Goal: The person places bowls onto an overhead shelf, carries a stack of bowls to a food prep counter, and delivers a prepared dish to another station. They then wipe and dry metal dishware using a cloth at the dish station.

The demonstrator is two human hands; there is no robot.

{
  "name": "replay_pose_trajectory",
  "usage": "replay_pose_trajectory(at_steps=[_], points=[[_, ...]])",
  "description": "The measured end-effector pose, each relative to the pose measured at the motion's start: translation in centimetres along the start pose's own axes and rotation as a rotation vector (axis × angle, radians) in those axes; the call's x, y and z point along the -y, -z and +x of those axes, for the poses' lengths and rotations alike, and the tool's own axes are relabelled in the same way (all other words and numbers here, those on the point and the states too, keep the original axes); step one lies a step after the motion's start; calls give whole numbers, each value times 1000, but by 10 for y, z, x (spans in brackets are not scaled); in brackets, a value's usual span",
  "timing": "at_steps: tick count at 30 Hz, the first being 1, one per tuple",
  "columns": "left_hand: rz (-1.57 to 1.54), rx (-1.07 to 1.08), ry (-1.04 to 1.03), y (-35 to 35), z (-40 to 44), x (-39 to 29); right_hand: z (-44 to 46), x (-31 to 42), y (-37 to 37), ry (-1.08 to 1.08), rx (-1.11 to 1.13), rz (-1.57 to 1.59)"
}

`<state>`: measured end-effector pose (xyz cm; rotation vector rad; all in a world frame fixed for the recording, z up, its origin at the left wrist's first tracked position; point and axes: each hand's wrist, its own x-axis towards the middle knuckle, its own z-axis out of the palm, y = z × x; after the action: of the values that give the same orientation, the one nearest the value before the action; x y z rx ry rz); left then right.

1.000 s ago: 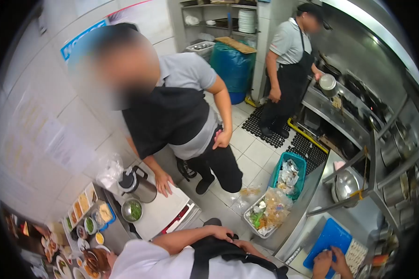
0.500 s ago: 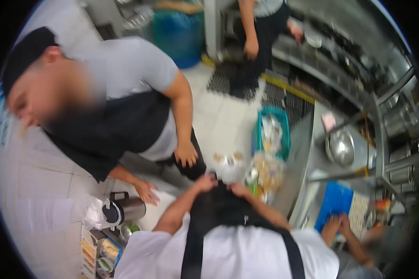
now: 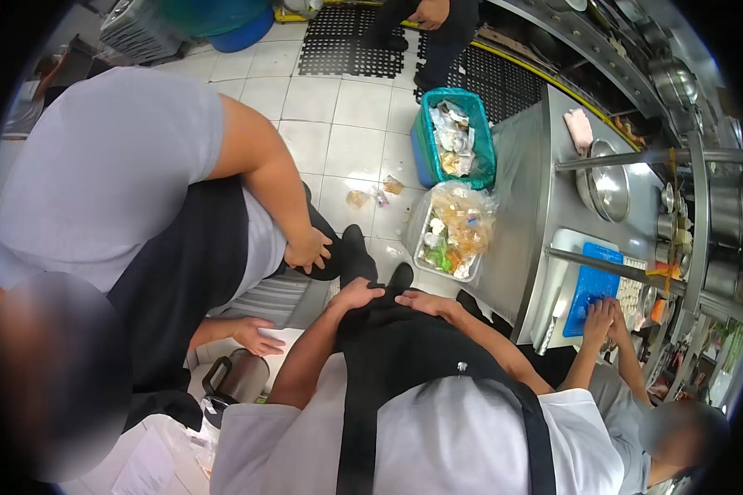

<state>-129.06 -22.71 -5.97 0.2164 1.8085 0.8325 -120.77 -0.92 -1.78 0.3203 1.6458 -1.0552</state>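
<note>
The black apron (image 3: 396,334) lies at 6 o'clock in view. From its centre, the left hand (image 3: 357,294) contacts it at 11 o'clock, the right hand (image 3: 428,305) at 1 o'clock; fingers partly curled, grip indeterminable. Beyond, at 1 o'clock: scrap tub (image 3: 444,273).

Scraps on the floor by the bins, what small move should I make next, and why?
Probably move your right hand off your black apron and down toward the scraps: they lie loose on the white tiles, close to the open teal-lined bin, while your left hand is also at the apron.
</note>
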Motion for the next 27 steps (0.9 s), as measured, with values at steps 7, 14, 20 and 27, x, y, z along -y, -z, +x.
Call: replay_pose_trajectory(at_steps=[7,14,20,27], points=[[364,4,25,-36,-3,-15,2,-58,-21,186,-5,-24],[49,148,-316,-75,-17,-5,9,-82,-29,179,-88,60],[53,110,-201,-33,-2,-5,0,-34,3,68,-192,-240],[-280,-33,-88,45,-29,-54,12,30,42,151,-309,-252]])
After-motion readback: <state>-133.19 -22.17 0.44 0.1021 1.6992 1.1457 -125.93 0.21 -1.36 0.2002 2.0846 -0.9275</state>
